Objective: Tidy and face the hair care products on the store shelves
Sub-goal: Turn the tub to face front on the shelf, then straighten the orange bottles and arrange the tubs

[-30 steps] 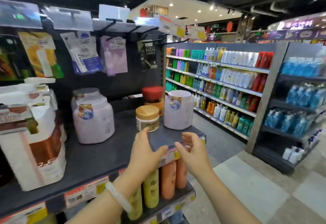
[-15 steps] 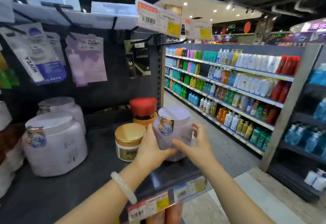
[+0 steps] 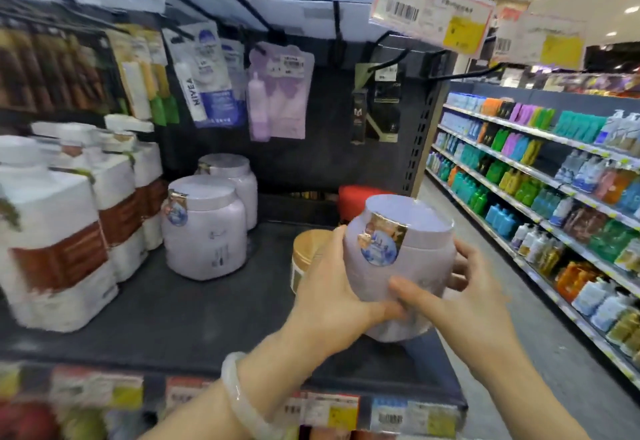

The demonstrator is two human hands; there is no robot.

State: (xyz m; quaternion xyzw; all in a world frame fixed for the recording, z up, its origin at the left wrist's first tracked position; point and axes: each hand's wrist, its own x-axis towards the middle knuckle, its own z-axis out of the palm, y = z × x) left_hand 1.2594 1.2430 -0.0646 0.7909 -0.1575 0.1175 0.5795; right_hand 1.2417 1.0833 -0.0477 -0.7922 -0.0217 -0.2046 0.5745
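Note:
A pale lilac jar (image 3: 408, 259) with a round blue-and-gold sticker is tilted and lifted off the dark shelf (image 3: 194, 321) at its right end. My left hand (image 3: 329, 297) grips its left side and my right hand (image 3: 464, 297) wraps its front and right side. Two matching lilac jars (image 3: 204, 231) stand one behind the other mid-shelf. A gold-lidded jar (image 3: 306, 249) sits just behind my left hand, partly hidden. A red-lidded jar (image 3: 353, 197) stands behind the held jar.
Tall white-and-brown bottles (image 3: 59, 231) fill the shelf's left side. Sachets (image 3: 214, 82) hang on hooks above the shelf, under price tags (image 3: 433, 13). Price labels (image 3: 332, 412) line the shelf's front edge. An aisle with shelves of coloured bottles (image 3: 540, 190) runs off to the right.
Both hands reached the lilac jar at the shelf's right end, closed around it and lifted and tilted it. The camera moved closer to the shelf.

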